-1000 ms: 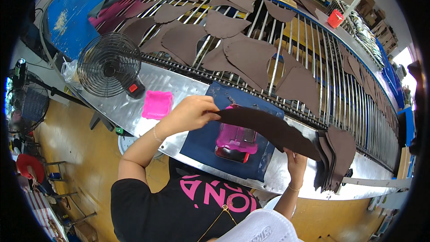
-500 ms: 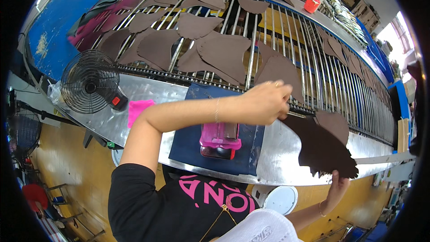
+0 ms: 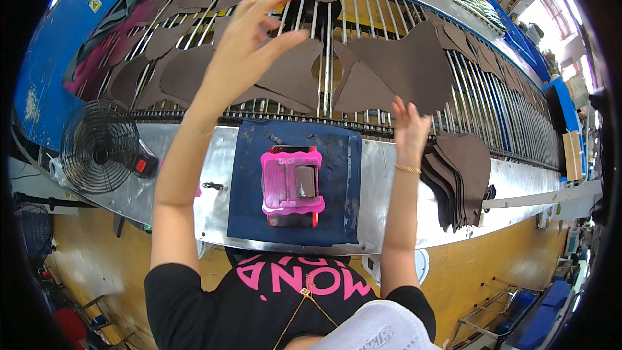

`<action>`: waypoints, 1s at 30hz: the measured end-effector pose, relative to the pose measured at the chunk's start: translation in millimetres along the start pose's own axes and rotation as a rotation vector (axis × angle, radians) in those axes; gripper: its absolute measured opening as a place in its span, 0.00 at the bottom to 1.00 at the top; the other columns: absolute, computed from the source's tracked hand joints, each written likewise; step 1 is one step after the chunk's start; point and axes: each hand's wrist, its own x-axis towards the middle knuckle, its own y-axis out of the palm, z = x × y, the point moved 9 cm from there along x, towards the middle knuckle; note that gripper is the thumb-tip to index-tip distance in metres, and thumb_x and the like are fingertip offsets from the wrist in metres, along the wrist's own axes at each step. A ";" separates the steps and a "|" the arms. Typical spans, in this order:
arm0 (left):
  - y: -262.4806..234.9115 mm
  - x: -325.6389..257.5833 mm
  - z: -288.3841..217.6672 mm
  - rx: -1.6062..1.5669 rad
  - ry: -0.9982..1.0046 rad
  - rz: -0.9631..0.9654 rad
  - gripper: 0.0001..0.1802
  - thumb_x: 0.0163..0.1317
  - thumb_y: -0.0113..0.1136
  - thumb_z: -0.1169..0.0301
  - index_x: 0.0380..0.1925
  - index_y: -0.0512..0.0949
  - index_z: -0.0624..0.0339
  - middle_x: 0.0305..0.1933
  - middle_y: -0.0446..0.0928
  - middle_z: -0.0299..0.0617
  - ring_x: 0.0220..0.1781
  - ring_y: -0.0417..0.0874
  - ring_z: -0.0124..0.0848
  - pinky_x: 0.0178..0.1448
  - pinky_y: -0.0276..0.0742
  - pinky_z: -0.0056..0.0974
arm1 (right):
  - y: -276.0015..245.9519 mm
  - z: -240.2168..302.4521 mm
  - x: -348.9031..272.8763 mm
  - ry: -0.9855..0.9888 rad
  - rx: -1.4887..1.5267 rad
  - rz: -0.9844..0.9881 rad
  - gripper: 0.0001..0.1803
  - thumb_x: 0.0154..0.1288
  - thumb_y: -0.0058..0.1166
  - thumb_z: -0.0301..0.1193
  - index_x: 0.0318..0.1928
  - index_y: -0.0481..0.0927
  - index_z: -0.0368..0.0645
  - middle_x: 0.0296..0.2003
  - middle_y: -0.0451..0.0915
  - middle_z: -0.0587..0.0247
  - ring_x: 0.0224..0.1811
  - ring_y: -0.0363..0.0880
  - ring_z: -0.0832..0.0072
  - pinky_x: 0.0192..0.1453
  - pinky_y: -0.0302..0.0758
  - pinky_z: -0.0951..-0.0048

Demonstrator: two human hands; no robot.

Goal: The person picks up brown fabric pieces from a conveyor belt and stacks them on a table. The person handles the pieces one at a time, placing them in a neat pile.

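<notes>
On a long conveyor of parallel silvery metal rods [image 3: 483, 100], beyond a narrow workbench with a shiny steel top [image 3: 376, 207]: a broad, curve-edged panel of matt brown leather-like sheet [image 3: 414, 58], apparently flat, lapped over another brown panel [image 3: 359, 91] to its left. Judging by looks, light for its size, thin, soft and floppy, not very slippery; hard to tear but liable to sag between rods or fold at a corner. Best taken by two edges well apart, thumb above and fingers beneath, with overlapping neighbours the main hindrance. On the bench at centre, a rectangular navy mat [image 3: 249, 207]; farther left, a round black wire-cage fan [image 3: 100, 149]; to the right, an overlapping stack of brown panels [image 3: 463, 168], with a long pale bar [image 3: 531, 194] hampering reach from that end. Over the conveyor, left hand [image 3: 249, 39] well open, thumb and fingers parted, nothing visibly in hold; right hand [image 3: 410, 128] at the panel's near edge, fingers up and loosely parted, impossible to tell whether pinching or merely touching. Above the mat, a wavy-rimmed bright pink tray [image 3: 278, 185] atop a dark, red-edged box [image 3: 291, 220]; inside the tray, a small dark block [image 3: 306, 181]. Left of the mat, a short black cable [image 3: 212, 186]
</notes>
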 end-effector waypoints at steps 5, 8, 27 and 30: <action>-60.4 -73.8 74.1 -0.049 -0.307 -0.047 0.29 0.57 0.66 0.69 0.60 0.70 0.54 0.54 0.70 0.39 0.42 0.75 0.23 0.43 0.71 0.28 | 23.5 -105.5 76.0 0.030 0.206 -0.077 0.35 0.69 0.32 0.15 0.69 0.40 0.57 0.58 0.63 0.45 0.46 0.81 0.49 0.47 0.85 0.56; -90.1 -115.0 100.9 -0.075 -0.458 -0.087 0.29 0.59 0.64 0.72 0.61 0.69 0.55 0.55 0.69 0.40 0.40 0.75 0.22 0.42 0.71 0.27 | 29.8 -141.3 96.4 0.070 0.268 -0.204 0.35 0.69 0.31 0.16 0.68 0.35 0.58 0.60 0.61 0.45 0.45 0.81 0.50 0.46 0.85 0.55; -46.6 -154.9 123.7 -0.241 -0.551 0.034 0.29 0.63 0.60 0.73 0.64 0.64 0.54 0.54 0.69 0.38 0.42 0.73 0.20 0.45 0.68 0.24 | -157.8 226.4 -79.4 -0.686 -2.078 -0.759 0.21 0.54 0.62 0.45 0.38 0.83 0.40 0.37 0.82 0.52 0.42 0.79 0.56 0.47 0.74 0.57; -30.8 -145.7 108.0 -0.210 -0.567 0.057 0.31 0.59 0.62 0.74 0.64 0.65 0.52 0.56 0.69 0.41 0.39 0.76 0.22 0.42 0.73 0.28 | -282.8 250.5 -88.8 -0.093 -2.100 -0.913 0.42 0.42 0.58 0.68 0.37 0.81 0.39 0.35 0.81 0.44 0.38 0.80 0.50 0.41 0.75 0.54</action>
